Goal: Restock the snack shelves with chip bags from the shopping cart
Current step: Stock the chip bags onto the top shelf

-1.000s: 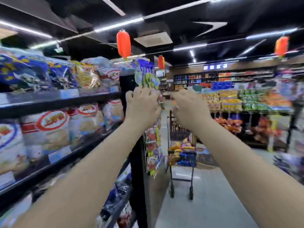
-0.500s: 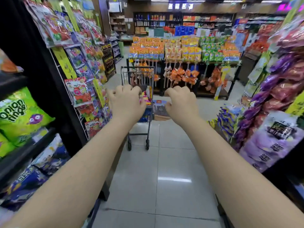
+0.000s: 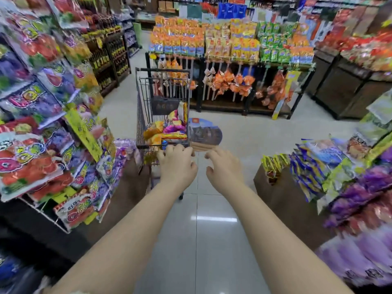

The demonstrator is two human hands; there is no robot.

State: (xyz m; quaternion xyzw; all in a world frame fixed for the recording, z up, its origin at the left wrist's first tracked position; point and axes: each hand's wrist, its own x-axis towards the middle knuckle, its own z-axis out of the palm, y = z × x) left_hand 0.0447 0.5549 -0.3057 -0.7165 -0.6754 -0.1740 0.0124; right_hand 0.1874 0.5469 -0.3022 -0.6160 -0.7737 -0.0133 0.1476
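The chip bags, yellow, orange and pink, lie piled in the near end of the cart, which stands mid-aisle with its long side running far to near. The left hand lies over the cart's near rim with fingers bent; whether it grips the bar I cannot tell. The right hand hangs just right of it, fingers loosely curled, holding nothing.

A round blue-and-brown item sits against the cart's right side (what it is stays unclear). The hanging snack rack on the left juts close to the cart's left edge. On the right, a brown box and the packed shelves stand well apart from the cart, with open floor between, pale and glossy. A far display closes the aisle's end, with floor open to both its sides.
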